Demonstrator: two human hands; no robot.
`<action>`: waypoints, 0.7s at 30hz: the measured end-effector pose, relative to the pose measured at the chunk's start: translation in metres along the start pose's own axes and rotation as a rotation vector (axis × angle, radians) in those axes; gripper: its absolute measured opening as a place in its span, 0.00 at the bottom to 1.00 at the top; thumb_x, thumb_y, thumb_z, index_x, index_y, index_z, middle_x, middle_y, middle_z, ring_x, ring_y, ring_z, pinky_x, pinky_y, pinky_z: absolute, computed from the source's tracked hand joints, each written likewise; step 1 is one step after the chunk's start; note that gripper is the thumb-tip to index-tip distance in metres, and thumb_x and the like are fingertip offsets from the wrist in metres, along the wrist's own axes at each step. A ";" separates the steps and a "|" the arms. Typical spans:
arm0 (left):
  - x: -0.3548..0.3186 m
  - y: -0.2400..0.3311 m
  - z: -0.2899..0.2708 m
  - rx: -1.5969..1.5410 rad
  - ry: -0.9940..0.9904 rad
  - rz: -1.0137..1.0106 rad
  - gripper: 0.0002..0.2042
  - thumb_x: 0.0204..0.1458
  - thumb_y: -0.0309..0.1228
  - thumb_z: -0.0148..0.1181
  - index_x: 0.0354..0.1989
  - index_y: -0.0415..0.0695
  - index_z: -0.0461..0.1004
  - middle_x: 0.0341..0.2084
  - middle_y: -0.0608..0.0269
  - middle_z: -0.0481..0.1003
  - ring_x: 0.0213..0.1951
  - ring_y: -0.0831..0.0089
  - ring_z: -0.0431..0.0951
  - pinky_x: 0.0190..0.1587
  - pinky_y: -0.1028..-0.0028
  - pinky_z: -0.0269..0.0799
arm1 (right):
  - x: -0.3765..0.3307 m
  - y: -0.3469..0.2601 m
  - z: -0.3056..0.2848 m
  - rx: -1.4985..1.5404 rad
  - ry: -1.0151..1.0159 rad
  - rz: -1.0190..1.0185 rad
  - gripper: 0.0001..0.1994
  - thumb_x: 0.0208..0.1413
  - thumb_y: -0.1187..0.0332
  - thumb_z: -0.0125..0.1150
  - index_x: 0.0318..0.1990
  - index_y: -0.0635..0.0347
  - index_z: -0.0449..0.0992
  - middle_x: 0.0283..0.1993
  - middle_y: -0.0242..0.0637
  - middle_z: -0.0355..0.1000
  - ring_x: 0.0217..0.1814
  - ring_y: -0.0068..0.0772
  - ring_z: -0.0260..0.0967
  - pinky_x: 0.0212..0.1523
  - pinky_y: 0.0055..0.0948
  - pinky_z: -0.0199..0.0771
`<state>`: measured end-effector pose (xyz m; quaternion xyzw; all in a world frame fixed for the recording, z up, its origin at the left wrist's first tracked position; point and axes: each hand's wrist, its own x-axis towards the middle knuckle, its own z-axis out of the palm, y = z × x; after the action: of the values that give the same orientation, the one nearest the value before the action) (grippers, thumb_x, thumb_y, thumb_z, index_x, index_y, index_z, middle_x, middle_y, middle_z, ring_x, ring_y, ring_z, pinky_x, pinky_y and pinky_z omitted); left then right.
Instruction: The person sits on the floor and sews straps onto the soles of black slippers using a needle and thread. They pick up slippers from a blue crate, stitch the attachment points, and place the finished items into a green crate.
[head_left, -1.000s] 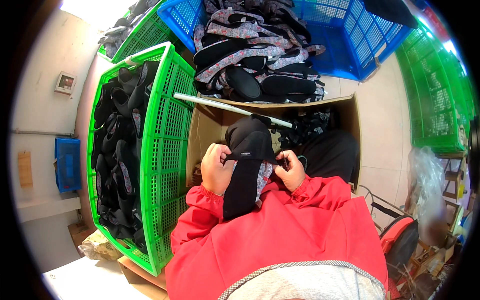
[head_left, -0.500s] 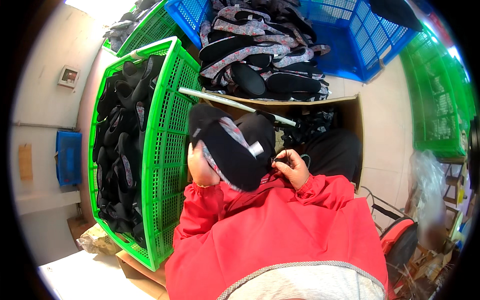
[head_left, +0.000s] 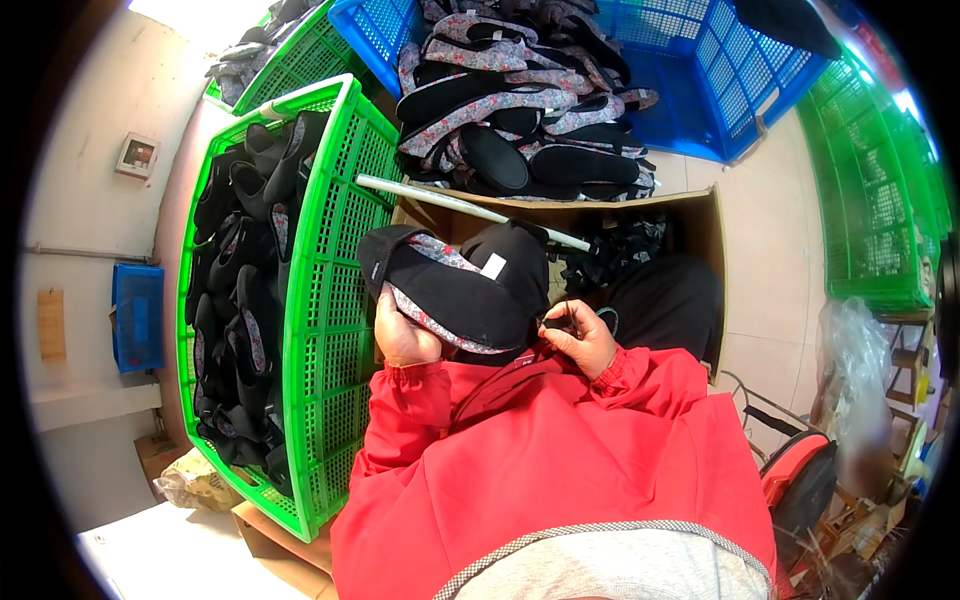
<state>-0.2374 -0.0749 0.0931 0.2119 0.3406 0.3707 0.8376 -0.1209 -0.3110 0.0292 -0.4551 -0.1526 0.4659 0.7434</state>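
Beside a green crate [head_left: 338,300] of shoes [head_left: 248,300], left grip [head_left: 402,335] clasps a slipper [head_left: 455,300]; right grip [head_left: 585,340], apparently, a dark tool [head_left: 562,323].

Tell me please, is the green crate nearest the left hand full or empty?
Not empty: black shoes are heaped in the crate, end to end. Whether it is completely full, I cannot tell.
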 end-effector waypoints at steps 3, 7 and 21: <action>-0.002 -0.001 0.003 0.000 0.007 0.021 0.21 0.67 0.38 0.37 0.60 0.38 0.64 0.58 0.53 0.68 0.58 0.55 0.69 0.63 0.56 0.63 | 0.000 0.000 0.001 -0.015 0.007 -0.012 0.11 0.57 0.76 0.62 0.46 0.61 0.69 0.43 0.30 0.71 0.44 0.19 0.70 0.47 0.20 0.70; 0.001 -0.005 -0.005 0.006 0.004 0.057 0.19 0.66 0.36 0.39 0.59 0.38 0.65 0.57 0.54 0.69 0.57 0.57 0.70 0.62 0.57 0.64 | 0.000 -0.001 0.001 -0.047 0.017 -0.012 0.10 0.57 0.76 0.62 0.45 0.61 0.70 0.43 0.29 0.71 0.44 0.18 0.69 0.47 0.20 0.69; -0.002 -0.010 -0.002 0.073 -0.033 0.178 0.17 0.64 0.31 0.43 0.58 0.38 0.65 0.55 0.55 0.70 0.56 0.61 0.70 0.61 0.61 0.64 | 0.002 -0.007 0.001 -0.094 0.039 -0.102 0.10 0.60 0.74 0.59 0.48 0.61 0.73 0.42 0.29 0.71 0.40 0.16 0.67 0.43 0.17 0.67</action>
<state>-0.2344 -0.0826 0.0865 0.2779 0.3200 0.4276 0.7984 -0.1168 -0.3103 0.0351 -0.4901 -0.1829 0.4105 0.7469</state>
